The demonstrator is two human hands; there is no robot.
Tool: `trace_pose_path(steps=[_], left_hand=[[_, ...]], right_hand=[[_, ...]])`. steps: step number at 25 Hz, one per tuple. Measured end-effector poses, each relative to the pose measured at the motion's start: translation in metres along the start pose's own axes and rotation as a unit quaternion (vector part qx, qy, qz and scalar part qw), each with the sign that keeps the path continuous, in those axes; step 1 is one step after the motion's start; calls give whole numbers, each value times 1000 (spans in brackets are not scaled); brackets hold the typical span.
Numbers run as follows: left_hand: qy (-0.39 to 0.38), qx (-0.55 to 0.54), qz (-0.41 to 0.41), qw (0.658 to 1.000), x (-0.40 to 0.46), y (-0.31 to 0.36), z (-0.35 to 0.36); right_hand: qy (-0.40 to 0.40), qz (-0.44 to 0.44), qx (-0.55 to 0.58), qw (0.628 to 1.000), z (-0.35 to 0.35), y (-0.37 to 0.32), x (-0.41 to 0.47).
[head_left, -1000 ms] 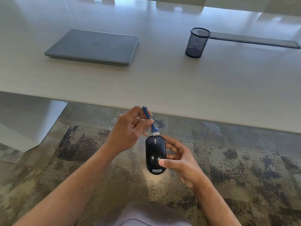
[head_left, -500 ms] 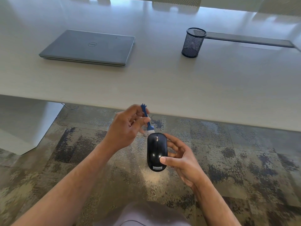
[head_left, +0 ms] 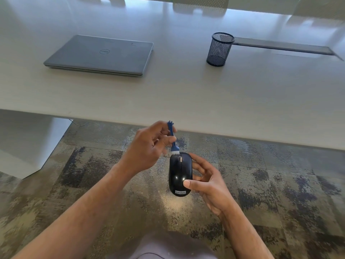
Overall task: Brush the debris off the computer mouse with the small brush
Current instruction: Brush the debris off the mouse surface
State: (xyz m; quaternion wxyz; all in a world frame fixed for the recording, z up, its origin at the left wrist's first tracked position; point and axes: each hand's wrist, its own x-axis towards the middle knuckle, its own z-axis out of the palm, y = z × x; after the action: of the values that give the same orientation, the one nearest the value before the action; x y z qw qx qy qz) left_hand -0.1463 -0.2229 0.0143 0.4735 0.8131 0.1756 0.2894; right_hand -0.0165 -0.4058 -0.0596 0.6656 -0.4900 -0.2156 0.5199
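— Where is the brush?
— The left hand (head_left: 147,148) pinches the small blue brush (head_left: 173,139), white bristles touching the front edge of the black mouse (head_left: 180,174).
— And the mouse?
— Held above the carpet, the right hand (head_left: 207,182) gripping it, thumb on top; fingers beneath partly hidden. Debris can't be made out.

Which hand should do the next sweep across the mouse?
Left. The left hand already pinches the brush, bristles at the mouse front; the right hand grips the mouse.
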Motion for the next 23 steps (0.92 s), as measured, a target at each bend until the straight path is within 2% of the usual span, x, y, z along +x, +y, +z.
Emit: trace_pose_path(steps=[4,8,13,16,21,23], left_hand=[[-28,6,27,999,-2,1,10],[-10,38,-1,999,-3,-4,4],[-13,-14,14,1000,0,2,6],[-30,-5,27,999,-1,3,12],[-14,14,-9,1000,-2,-5,4],[-9,-4,2,1000,-2,-1,4]], right_hand=[[-5,0,-1,1000,3,1,0],[0,-1,1,1000,0,1,-4],[1,2,0,1000,2,1,-4],[-2,1,-1,1000,3,0,-4],[3,-3,4,1000,1,-1,-8],[2,-2,0,1000,1,-2,-8]])
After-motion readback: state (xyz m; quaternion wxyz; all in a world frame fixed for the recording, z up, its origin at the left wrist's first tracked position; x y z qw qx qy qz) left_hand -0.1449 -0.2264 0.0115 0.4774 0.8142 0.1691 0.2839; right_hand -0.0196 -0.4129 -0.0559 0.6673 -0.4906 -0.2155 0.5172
